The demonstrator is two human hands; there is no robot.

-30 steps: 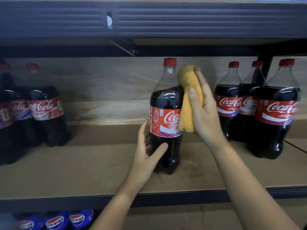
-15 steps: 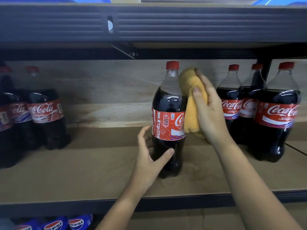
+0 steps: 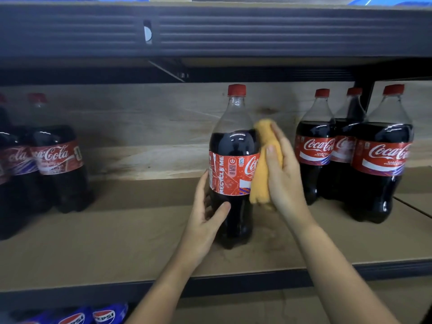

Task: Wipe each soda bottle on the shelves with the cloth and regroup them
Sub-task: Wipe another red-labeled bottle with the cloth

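A large Coca-Cola bottle (image 3: 233, 155) with a red cap stands upright alone in the middle of the wooden shelf (image 3: 117, 242). My left hand (image 3: 205, 220) grips its lower body, thumb across the front. My right hand (image 3: 284, 178) holds a folded yellow cloth (image 3: 264, 164) and presses it against the bottle's right side at label height. Three more Coca-Cola bottles (image 3: 378, 155) stand grouped at the right. Two others (image 3: 56, 160) stand at the left, partly blurred.
A dark metal shelf beam (image 3: 233, 31) runs overhead, and another beam (image 3: 257, 284) edges the shelf front. Pepsi bottles (image 3: 102, 315) show on the shelf below at the lower left. A dark upright post (image 3: 364, 94) stands behind the right group.
My right hand has slid the cloth down the bottle's right side, from the shoulder to the label. The bottle has turned a little, showing more of the "RECYCLE ME" text.
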